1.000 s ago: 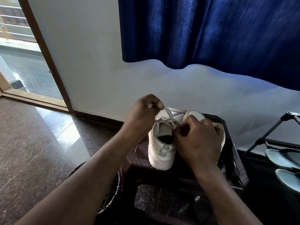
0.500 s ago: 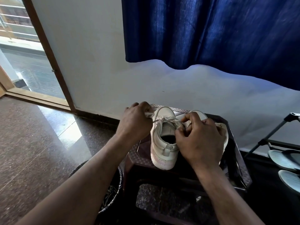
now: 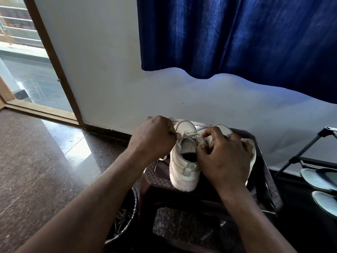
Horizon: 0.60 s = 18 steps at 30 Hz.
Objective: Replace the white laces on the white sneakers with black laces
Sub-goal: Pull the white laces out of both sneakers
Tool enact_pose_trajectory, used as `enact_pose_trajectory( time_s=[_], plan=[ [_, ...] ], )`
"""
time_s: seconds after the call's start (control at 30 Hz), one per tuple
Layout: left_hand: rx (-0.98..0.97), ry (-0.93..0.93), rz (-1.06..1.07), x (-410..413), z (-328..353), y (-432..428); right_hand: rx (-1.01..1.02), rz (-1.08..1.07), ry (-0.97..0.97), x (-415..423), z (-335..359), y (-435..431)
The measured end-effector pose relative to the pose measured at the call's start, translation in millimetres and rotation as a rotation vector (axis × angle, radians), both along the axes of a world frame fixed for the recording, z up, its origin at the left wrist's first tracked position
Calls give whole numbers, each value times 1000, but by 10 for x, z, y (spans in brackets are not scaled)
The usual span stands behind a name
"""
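While the left hand (image 3: 153, 137) is clenched round a white lace (image 3: 187, 136), which runs taut to its right, the right hand (image 3: 224, 157) pinches the eyelet edge of the near sneaker (image 3: 182, 168) with curled fingers. That sneaker stands between both hands on a dark stool (image 3: 151, 172) (second sneaker (image 3: 223, 128) largely hidden beneath the right hand).

Only one cam here, head-worn, tilted forward and down, close over the left hand (image 3: 153, 137) and right hand (image 3: 224, 157) at lower centre, facing a plain white wall (image 3: 102, 70).
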<state>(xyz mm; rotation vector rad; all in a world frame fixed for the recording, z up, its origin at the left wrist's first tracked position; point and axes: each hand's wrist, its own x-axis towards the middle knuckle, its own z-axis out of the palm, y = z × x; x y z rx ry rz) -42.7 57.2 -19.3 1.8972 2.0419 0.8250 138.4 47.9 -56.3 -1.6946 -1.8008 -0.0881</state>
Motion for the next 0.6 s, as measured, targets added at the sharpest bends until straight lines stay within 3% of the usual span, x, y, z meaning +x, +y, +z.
enact_pose_trajectory(
  time_s=[0.07, 0.17, 0.23, 0.3, 0.33, 0.4, 0.6],
  plan=[
    [-97, -205, 13, -14, 36, -6, 12, -5, -8, -2, -7, 2],
    [-250, -1026, -41, -3, 98, 4, 16, -5, -10, 0, -5, -4],
    [-205, -1437, -41, -82, 126, 55, 4, 1, -3, -2, 4, -11],
    [-28, -1626, 54, -212, 117, 125, 14, 4, 6, -11, 6, -19],
    [76, -1615, 133, -281, 88, 152, 27, 1, 8, -15, 3, -19],
    [214, -1367, 261, -373, -19, 182, 42, -11, -3, -15, -10, -15],
    [91, -219, 257, -295, -174, 156, 54, -19, -30, -16, -39, 4]
  ],
)
